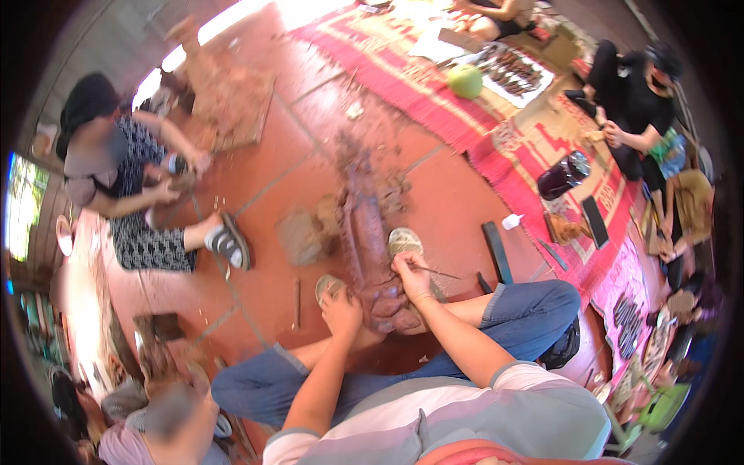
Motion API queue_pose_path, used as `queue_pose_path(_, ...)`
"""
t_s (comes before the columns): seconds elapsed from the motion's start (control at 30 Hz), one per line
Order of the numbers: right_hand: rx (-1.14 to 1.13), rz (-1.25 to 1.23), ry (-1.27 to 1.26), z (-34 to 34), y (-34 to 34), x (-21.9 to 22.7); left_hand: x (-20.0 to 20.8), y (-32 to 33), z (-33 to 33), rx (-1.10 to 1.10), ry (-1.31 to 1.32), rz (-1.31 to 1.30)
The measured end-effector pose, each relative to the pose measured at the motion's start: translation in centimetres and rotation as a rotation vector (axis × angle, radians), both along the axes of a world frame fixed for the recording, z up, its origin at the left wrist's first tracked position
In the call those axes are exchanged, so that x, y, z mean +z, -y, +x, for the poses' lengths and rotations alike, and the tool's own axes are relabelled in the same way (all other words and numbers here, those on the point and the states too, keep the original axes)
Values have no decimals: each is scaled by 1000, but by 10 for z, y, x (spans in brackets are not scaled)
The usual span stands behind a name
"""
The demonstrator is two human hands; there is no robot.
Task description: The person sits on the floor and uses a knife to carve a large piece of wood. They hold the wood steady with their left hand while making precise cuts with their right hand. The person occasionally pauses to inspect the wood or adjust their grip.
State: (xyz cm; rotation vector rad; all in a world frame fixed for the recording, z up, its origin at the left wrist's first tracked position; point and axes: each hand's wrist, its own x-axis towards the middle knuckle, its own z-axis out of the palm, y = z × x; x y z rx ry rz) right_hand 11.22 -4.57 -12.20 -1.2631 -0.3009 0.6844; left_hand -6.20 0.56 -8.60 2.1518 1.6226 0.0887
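A brown sculpture (pixel 370 221) is shown lying lengthwise on the tiled floor (pixel 263 294), between the feet. A thin tool (pixel 446 274) is pinched in the right hand (pixel 411 277), close to the sculpture's right edge; whether its surface is being touched cannot be told. The left hand (pixel 342 311) is lowered beside the left edge; its finger closure cannot be told. The overall form appears established, with rounded masses at the near end. Detailing is judged unfinished: the far end looks rough, and lumps (pixel 397 190) are left alongside.
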Motion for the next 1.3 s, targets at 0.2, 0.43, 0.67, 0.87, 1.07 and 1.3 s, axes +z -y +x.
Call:
queue_pose_path(0.2,-59,-43,38,3,2,-10,-1,3,-13,-138,49,57)
queue_pose_path(0.43,-172,192,-281,-6,18,16,30,46,-43,-324,-140,69)
queue_pose_path(0.67,-232,173,-332,8,24,2,59,51,-63,-668,-79,-2)
queue_pose_path(0.87,-206,184,-305,10,27,4,180,-12,-108,-208,65,-86)
queue_pose_path(1.07,-210,209,-323,5,23,-1,260,-73,-295,398,-207,752)
queue_pose_path(1.3,-163,158,-337,-3,21,4,171,-39,-253,382,-688,122)
